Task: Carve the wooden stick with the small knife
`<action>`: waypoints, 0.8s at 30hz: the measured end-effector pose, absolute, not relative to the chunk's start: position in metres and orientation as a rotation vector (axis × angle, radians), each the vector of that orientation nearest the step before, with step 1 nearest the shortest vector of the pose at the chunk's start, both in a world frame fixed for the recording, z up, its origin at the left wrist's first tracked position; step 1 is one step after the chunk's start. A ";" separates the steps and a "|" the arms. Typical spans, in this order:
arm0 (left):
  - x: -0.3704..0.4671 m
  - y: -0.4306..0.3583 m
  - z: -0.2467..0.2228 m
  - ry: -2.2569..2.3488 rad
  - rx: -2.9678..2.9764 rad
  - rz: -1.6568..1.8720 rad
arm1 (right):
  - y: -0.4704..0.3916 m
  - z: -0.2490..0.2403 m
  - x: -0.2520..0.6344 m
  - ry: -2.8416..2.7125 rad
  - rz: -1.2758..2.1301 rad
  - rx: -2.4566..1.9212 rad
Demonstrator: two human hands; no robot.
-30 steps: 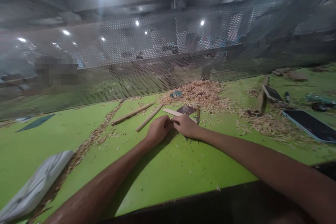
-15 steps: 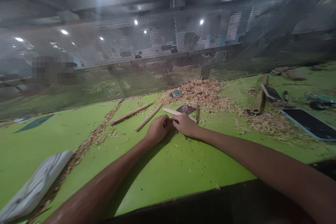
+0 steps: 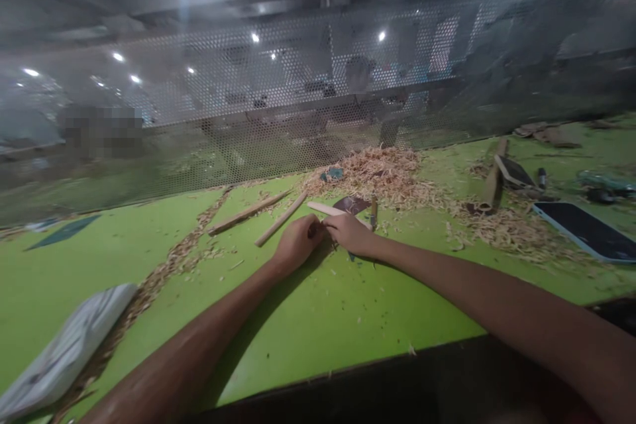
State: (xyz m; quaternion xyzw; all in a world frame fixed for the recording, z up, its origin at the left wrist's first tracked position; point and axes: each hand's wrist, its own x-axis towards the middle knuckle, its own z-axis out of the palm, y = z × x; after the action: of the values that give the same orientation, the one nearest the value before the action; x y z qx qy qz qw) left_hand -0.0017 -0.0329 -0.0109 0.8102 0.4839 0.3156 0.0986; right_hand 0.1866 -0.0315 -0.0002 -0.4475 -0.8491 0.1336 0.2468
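Over the green table (image 3: 358, 318), my left hand (image 3: 298, 238) and my right hand (image 3: 350, 233) meet at the fingertips. Both have curled, pinched fingers, and whatever small thing lies between them is too hidden to name. A pale tapered stick (image 3: 322, 209) extends to the left from behind my right hand. Beyond it lies a dark brown sheet (image 3: 352, 204), with a short tool (image 3: 373, 212) upright in the view at its right. Left of my hands rest a smooth wooden stick (image 3: 281, 218) and a rougher strip of wood (image 3: 248, 212).
A heap of wood shavings (image 3: 382, 171) lies against the perforated mesh screen (image 3: 278, 112). At the right are a blue-edged phone (image 3: 589, 230), a second phone (image 3: 514, 172) and a bamboo tube (image 3: 493, 185). A white striped bundle (image 3: 69, 344) lies at the lower left.
Both hands stay joined in nearly the same place, with only a slight shift of the fingers. The whole view has moved a little.
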 end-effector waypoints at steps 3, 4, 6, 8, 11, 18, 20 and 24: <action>-0.002 -0.034 -0.011 1.427 2.406 0.944 | -0.032 0.000 0.187 -2.324 0.364 -1.211; -0.002 -0.034 -0.011 1.428 2.408 0.943 | -0.032 0.000 0.187 -2.321 0.363 -1.211; -0.001 -0.034 -0.010 1.429 2.408 0.940 | -0.032 -0.001 0.187 -2.310 0.351 -1.213; -0.001 -0.035 -0.010 1.425 2.406 0.939 | -0.033 -0.001 0.186 -2.293 0.330 -1.223; 0.000 -0.035 -0.009 1.427 2.406 0.948 | -0.035 0.001 0.185 -2.270 0.325 -1.254; 0.001 -0.035 -0.010 1.418 2.396 0.955 | -0.040 0.007 0.184 -2.199 0.389 -1.325; 0.000 -0.035 -0.010 1.428 2.396 0.952 | -0.041 0.008 0.183 -2.164 0.418 -1.348; 0.000 -0.035 -0.010 1.439 2.395 0.958 | -0.042 0.010 0.184 -2.139 0.411 -1.379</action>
State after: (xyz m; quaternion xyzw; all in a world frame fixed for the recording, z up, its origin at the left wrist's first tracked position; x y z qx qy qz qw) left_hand 0.0002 -0.0354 -0.0096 0.8073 0.4850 0.3229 0.0937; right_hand 0.1836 -0.0419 0.0098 -0.5138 -0.7970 0.1531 0.2782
